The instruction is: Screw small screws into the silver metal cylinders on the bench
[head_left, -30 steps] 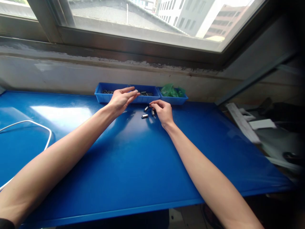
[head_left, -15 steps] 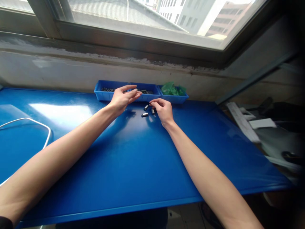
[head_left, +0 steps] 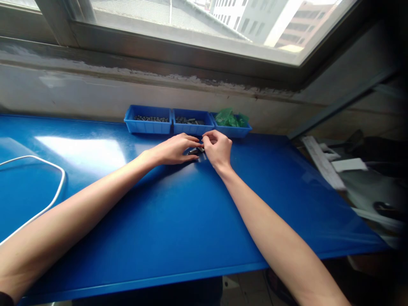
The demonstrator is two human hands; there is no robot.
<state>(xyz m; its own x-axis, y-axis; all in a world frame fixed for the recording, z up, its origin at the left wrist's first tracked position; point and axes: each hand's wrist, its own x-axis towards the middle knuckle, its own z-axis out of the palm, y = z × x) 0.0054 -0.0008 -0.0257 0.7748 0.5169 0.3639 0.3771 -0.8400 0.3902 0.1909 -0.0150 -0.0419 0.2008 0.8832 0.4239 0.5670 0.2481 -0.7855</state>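
Observation:
Both hands meet on the blue table (head_left: 178, 221) just in front of three blue trays. My left hand (head_left: 174, 149) lies low on the table with its fingertips on small dark metal parts (head_left: 193, 151). My right hand (head_left: 218, 148) is curled, its fingertips pinched together over the same spot, touching the left fingers. What the pinch holds is too small to make out. Most of the loose parts are hidden under the fingers.
Left tray (head_left: 148, 120) and middle tray (head_left: 191, 121) hold several small dark parts; the right tray (head_left: 234, 131) holds green plastic bags (head_left: 231, 119). A white cable (head_left: 47, 199) loops at the left. A window wall stands behind; clutter lies off the table's right edge.
My left hand has come down from over the trays to the loose parts on the table. My right hand stayed in place, fingers closing in to meet it.

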